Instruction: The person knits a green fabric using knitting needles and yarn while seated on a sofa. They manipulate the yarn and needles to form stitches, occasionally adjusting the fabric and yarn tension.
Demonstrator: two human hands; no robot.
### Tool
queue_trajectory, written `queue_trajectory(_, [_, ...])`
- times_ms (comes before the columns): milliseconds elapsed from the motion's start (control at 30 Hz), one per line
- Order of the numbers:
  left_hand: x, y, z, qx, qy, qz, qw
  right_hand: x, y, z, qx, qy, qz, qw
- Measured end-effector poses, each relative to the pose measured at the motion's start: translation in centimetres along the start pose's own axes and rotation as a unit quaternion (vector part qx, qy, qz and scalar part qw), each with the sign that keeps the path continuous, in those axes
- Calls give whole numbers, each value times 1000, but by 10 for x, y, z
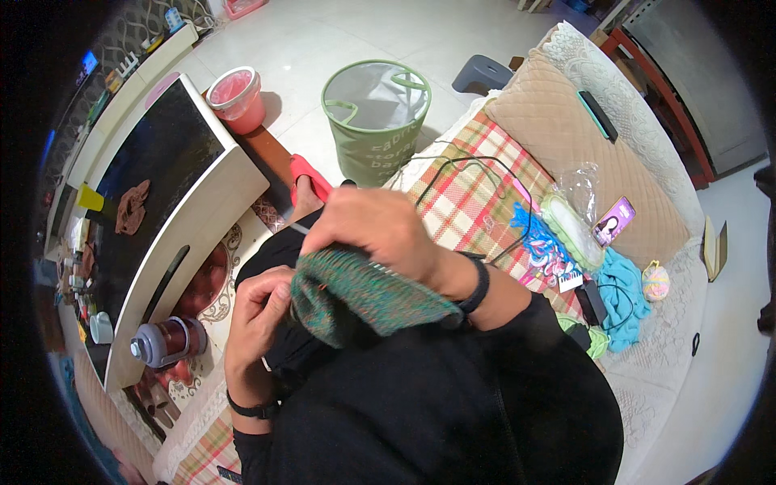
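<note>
A green knitted fabric (376,297) with multicoloured flecks is held over my lap, its left end folded and hanging. My left hand (257,306) pinches that folded end between thumb and fingers. Curled over the upper edge of the knitting is my right hand (376,230), slightly blurred. A thin grey rod, apparently a knitting needle (299,228), sticks out to the left under the right hand. A row of pale marks runs along the fabric's edge below that hand. The right fingertips are hidden.
At my right, the plaid sofa cover (448,182) bears a cable, blue yarn (539,233), a phone (612,221), a teal cloth (618,303) and a yarn ball (656,282). A green fabric basket (376,145) stands ahead. To my left are a coffee table (200,200) and a large jug (170,341).
</note>
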State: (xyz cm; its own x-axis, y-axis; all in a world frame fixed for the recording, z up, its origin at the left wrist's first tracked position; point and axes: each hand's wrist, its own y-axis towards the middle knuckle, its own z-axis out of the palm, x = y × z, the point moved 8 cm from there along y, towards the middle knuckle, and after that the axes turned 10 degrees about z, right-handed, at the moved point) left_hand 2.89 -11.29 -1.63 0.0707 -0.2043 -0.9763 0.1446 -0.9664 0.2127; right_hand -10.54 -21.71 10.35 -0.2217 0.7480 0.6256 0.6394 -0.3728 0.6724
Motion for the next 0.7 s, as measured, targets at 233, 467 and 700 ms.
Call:
queue_trajectory(233, [-55,-1,-1,135,-104,191,967,-26,1,-39,-69,319,233,916])
queue_trajectory(467, [-96,-20,4,49,212,141,966,10,9,-47,-126,183,82,972])
queue_trajectory(700, [-95,-32,20,-24,271,114,956,26,-10,9,-4,100,83,991])
